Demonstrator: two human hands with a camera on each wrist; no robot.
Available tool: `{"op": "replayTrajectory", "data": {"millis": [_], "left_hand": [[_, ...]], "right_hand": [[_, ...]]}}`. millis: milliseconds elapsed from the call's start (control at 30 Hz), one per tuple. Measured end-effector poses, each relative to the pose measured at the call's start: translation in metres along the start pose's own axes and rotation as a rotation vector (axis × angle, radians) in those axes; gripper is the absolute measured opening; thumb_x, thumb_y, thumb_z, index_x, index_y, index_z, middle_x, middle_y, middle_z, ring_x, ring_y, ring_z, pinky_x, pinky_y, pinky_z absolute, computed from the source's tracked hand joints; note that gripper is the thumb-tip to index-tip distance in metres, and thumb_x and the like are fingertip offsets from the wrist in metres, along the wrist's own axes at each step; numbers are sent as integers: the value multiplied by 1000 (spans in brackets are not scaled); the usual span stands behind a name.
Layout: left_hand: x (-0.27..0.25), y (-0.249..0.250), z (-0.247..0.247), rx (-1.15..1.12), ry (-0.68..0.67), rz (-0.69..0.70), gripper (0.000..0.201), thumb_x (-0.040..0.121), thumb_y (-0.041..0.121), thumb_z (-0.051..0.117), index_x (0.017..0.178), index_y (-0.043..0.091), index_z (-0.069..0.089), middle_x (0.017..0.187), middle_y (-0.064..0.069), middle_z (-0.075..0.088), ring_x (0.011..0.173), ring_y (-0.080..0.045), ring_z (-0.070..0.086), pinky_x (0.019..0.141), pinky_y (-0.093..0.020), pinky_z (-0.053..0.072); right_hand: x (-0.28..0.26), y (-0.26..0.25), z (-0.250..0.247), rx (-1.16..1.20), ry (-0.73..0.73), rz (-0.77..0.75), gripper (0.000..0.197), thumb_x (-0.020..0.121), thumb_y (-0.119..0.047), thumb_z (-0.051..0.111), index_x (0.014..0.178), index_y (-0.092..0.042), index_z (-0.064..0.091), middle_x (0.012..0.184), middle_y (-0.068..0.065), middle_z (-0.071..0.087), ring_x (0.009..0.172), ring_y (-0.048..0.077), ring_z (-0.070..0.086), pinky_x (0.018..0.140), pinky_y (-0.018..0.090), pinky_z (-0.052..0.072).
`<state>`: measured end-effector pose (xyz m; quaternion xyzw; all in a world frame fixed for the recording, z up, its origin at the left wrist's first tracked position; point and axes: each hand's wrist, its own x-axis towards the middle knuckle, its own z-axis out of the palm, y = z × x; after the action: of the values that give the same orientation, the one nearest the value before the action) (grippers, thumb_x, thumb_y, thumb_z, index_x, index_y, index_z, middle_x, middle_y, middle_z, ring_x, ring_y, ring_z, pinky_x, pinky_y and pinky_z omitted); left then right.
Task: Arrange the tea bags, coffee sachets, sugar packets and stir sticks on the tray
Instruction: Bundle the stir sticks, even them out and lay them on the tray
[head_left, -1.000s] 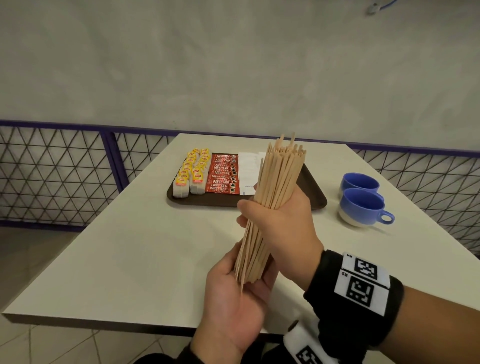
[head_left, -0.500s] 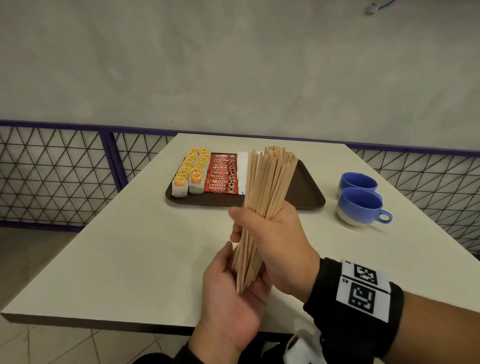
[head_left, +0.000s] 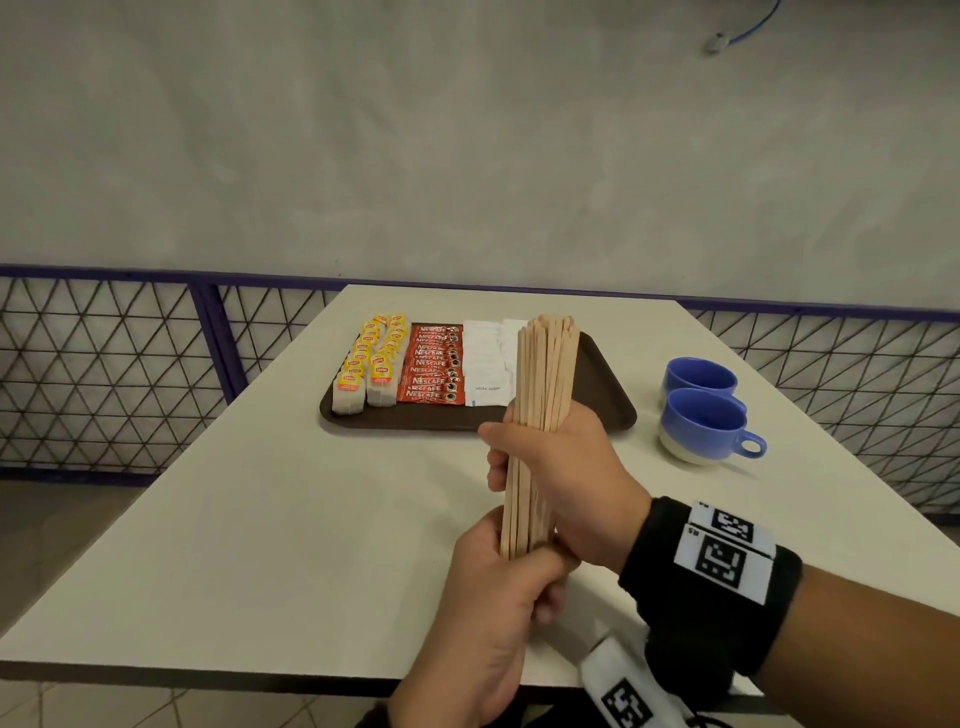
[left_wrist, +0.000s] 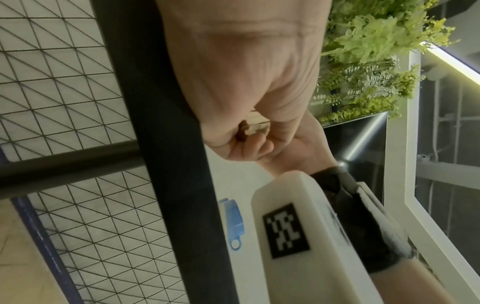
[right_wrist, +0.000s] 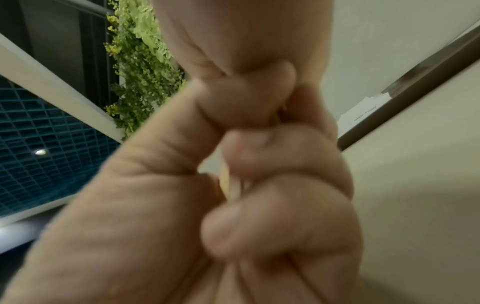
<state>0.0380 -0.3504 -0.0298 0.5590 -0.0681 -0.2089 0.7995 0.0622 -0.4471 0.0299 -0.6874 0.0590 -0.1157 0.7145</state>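
Note:
An upright bundle of wooden stir sticks (head_left: 545, 395) stands above the near half of the table. My right hand (head_left: 561, 467) grips its middle. My left hand (head_left: 498, 597) is curled round its lower end, and the stick ends (left_wrist: 255, 125) show inside that fist. On the brown tray (head_left: 597, 410) behind lie yellow-tagged tea bags (head_left: 371, 366) in two rows, red coffee sachets (head_left: 434, 366) and white sugar packets (head_left: 485, 364). The sticks hide part of the sugar packets. The tray's right part is bare.
Two blue cups (head_left: 701, 410) stand on the white table (head_left: 270, 519) right of the tray. A purple-framed mesh railing (head_left: 104, 364) runs behind and beside the table, with a grey wall beyond.
The fanned, tilted bundle has been squared up and now stands vertical with even tips. My left hand, open under the stick ends before, has closed round them.

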Motion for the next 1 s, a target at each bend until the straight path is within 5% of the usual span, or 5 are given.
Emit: {"op": "replayTrajectory", "data": {"millis": [333, 400, 500, 700, 1000], "left_hand": [[-5, 6, 2, -61, -44, -73, 31, 65, 10, 74, 91, 0, 61, 65, -11, 58, 46, -17, 48, 42, -24, 39], [-6, 11, -5, -380, -73, -91, 45, 71, 15, 71, 110, -6, 68, 97, -24, 70, 74, -30, 70, 80, -39, 59], [-9, 17, -18, -801, -67, -177, 67, 90, 42, 52, 126, -13, 61, 128, -34, 61, 109, -46, 66, 115, -52, 36], [-3, 11, -22, -809, 129, -197, 75, 95, 63, 44, 89, -3, 80, 118, -26, 70, 119, -38, 64, 113, -48, 40], [0, 13, -21, -813, 31, -219, 58, 100, 52, 44, 103, 7, 79, 117, -20, 72, 105, -33, 73, 97, -45, 50]], "right_hand": [[-1, -22, -9, 181, -71, -3, 29, 87, 0, 70, 68, -12, 52, 59, 7, 44, 51, 19, 45, 56, 33, 47], [3, -26, -6, 244, 53, -82, 30, 85, 4, 69, 67, -12, 51, 57, 7, 41, 50, 19, 43, 55, 34, 45], [4, -36, 0, 325, 101, -142, 26, 85, 3, 69, 71, -11, 52, 59, 7, 45, 53, 20, 48, 58, 35, 48], [-25, -3, 29, -29, -56, -137, 25, 86, -4, 72, 67, -12, 57, 57, 11, 56, 55, 21, 57, 64, 39, 52], [-31, 4, 33, 11, -109, -77, 30, 89, -12, 73, 74, 7, 55, 62, 17, 54, 58, 25, 54, 65, 37, 53]]}}
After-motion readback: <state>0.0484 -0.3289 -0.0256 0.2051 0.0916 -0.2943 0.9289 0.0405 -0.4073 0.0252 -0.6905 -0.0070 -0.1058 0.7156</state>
